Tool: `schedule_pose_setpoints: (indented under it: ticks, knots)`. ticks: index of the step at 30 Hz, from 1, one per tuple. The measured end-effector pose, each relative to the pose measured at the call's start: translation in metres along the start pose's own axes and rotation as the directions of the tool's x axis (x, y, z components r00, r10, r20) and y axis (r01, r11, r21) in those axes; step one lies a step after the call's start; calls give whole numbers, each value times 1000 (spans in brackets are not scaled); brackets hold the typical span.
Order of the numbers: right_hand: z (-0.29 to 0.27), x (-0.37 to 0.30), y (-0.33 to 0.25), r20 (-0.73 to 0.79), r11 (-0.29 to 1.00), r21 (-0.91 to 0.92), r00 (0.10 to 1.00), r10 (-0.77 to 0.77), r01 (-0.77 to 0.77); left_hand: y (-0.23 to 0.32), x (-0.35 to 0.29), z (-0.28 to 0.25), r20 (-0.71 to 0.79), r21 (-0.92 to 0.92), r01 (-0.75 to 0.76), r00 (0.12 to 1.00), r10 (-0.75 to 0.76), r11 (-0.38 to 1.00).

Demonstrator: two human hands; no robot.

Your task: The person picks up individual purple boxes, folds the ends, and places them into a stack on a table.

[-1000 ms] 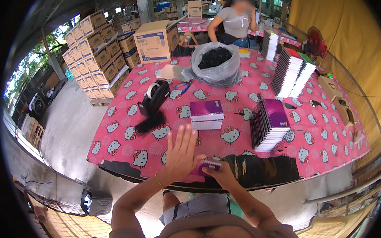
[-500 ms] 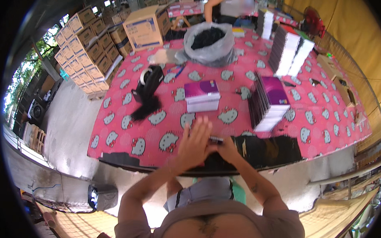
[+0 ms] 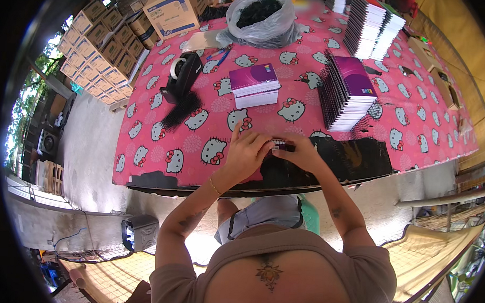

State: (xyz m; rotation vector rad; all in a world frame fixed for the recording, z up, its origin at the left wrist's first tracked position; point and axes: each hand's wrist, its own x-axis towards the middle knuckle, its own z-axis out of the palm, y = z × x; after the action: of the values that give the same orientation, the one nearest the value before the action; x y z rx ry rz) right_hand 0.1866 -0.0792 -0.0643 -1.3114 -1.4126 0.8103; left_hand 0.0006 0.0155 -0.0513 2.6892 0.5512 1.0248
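Note:
At the table's near edge, my left hand (image 3: pixel 246 152) and my right hand (image 3: pixel 301 152) meet over a small dark piece with a row of white marks (image 3: pixel 283 145). My right fingers are closed round its right end. The curled left fingers press on its other end, while one left finger points away from it. Most of the piece is hidden by my hands, so its kind cannot be told. Beyond them lies a short stack of purple-covered notebooks (image 3: pixel 254 85). A taller stack of purple spiral notebooks (image 3: pixel 353 94) stands to the right.
A black tape dispenser (image 3: pixel 183 77) and a bunch of black binding coils (image 3: pixel 182 111) lie left. Behind are a plastic bag of black material (image 3: pixel 260 32) and a large carton (image 3: pixel 172 15). More spiral notebooks (image 3: pixel 367 30) stand far right. A black patch (image 3: pixel 354 158) covers the near edge.
The view has tilted down, so the table sits higher in the picture. My left hand, earlier laid flat with fingers extended, has curled its fingers onto the small dark piece.

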Motion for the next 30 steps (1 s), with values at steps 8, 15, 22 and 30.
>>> schedule_pose_setpoints:
  ticks: [8,15,22,30]
  knots:
    - [-41,3,2,109,992,-58,987,120,-115,3,2,-2,76,44,-20,997,17,999]
    - [-38,12,2,140,969,-190,981,-134,159,0,6,-4,121,6,-50,991,49,999]
    - [-7,3,-1,-223,912,-397,953,-205,103,17,14,-16,161,21,-64,985,60,998]
    - [-43,-17,-82,-438,984,-132,884,-164,117,90,108,-64,-7,-621,79,994,-106,780]
